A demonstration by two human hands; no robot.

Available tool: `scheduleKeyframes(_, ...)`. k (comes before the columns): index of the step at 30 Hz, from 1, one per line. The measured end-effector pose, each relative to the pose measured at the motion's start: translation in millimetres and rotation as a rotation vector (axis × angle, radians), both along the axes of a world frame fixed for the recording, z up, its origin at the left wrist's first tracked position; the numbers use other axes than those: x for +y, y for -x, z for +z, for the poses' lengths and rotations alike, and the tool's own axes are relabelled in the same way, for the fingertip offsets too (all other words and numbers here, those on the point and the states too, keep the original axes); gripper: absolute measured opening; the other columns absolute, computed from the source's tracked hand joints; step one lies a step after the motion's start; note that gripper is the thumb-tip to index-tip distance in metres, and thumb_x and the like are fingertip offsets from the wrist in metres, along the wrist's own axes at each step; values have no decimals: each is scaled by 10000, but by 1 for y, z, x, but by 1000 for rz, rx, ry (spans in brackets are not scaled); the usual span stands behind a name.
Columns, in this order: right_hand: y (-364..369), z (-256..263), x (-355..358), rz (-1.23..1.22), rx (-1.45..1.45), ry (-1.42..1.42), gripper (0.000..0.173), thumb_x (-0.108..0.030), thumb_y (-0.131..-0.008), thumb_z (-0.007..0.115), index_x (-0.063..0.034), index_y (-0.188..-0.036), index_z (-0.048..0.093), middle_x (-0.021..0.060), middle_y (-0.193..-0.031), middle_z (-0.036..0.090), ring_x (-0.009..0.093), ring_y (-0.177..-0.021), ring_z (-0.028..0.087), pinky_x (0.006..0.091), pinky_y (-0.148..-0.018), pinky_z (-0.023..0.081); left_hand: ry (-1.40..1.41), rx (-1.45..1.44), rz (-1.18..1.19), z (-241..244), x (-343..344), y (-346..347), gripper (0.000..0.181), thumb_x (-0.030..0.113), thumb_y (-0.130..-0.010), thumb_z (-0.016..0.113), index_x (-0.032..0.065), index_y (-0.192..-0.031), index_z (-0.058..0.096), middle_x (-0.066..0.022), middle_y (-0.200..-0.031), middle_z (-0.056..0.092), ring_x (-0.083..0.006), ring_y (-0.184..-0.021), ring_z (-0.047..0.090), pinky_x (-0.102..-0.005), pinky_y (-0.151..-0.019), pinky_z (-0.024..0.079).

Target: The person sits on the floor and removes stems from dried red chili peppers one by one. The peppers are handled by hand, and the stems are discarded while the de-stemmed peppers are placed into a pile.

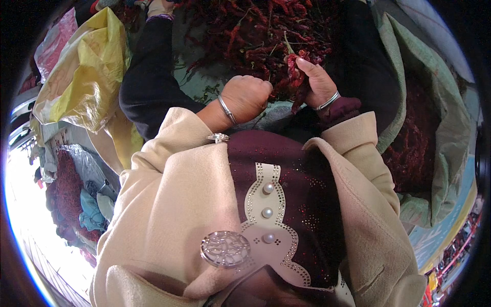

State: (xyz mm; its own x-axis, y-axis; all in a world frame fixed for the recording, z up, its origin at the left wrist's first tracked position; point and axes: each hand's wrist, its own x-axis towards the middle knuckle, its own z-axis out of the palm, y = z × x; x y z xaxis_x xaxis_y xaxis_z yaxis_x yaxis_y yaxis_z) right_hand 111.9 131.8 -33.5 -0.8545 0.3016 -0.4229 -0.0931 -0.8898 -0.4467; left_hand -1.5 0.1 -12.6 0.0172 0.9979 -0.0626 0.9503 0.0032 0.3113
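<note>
My right hand [320,85] holds a small bunch of dried red chili peppers [294,76] between thumb and fingers. A pale stem sticks up from the bunch, and wrinkled pods hang below the hand. Beside it, my left hand [247,96] is curled into a fist with its back to the camera. Whatever may be inside that fist is hidden. Both hands are above my lap, a silver bangle on each wrist. Between my dark-trousered legs spreads a heap of dried red chilies [249,42] with stems, lying on a greyish-green sheet [188,76].
At right, an open green woven sack [454,126] holds a dark red mass [412,142]. A yellow and white plastic sack [92,73] lies crumpled at left. Below it are a red bundle [68,188] and a blue crumpled piece [91,211]. Loose green stems [209,92] lie near my left hand.
</note>
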Motion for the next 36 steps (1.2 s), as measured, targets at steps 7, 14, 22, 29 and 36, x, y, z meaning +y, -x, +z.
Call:
scheduleKeyframes(7, -2, -4, -1, 44, -104, -258, 128, -101, -697, 552, -53, -814, 531, 23, -754, 549, 121, -689, 510, 241, -658, 399, 160, 5, -79, 2, 3, -1, 121, 119, -612, 482, 39, -696, 515, -132, -653, 543, -262, -643, 542, -348, -560, 424)
scheduleKeyframes(14, -2, 10, -5, 336, -132, -448, 138, -85, -678, 554, -48, -805, 516, 17, -722, 530, 100, -642, 492, 220, -584, 400, 168, -1550, 436, 7, 13, 24, 233, 141, -755, 490, 20, -952, 464, -26, -700, 512, -77, -605, 470, -192, -559, 394)
scheduleKeyframes(22, -2, 6, -13, 353, -138, -537, 116, -85, -694, 548, -47, -797, 510, -7, -681, 509, 75, -594, 472, 214, -503, 399, 133, -1668, 614, 3, 13, 13, 144, 141, -790, 438, 10, -820, 487, -41, -623, 524, -92, -533, 490, -204, -509, 421)
scheduleKeyframes(29, 1, -6, -11, 261, -116, -633, 54, -77, -709, 535, -57, -753, 512, -26, -667, 491, 57, -588, 437, 203, -545, 375, -267, -734, 119, 16, 12, 4, 124, 143, -767, 445, 50, -798, 521, -60, -684, 524, -139, -570, 495, -249, -528, 404)
scheduleKeyframes(36, -5, 5, 2, -33, -235, -438, 57, -73, -699, 494, -53, -751, 502, 16, -700, 522, 111, -656, 489, 230, -612, 393, -316, -479, 129, 19, 20, 29, 253, 142, -667, 549, 36, -893, 508, -98, -792, 522, -192, -727, 517, -272, -643, 416)
